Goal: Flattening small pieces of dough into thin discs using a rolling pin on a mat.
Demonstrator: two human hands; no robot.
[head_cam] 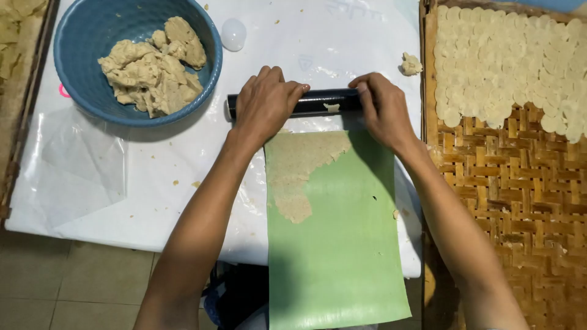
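Both the left hand (264, 101) and right hand (382, 107) are closing their grip on the black rolling pin (318, 102) at the green sheet's (342, 244) far edge, where the thin dough (296, 174) is probably risking tearing under uneven pressure.

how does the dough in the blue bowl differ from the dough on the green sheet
The bowl dough is piled in thick, lumpy chunks; the sheet dough is rolled thin and flat with ragged edges. The bowl dough looks paler tan, the sheet dough greyer. Both are beige and uncut.
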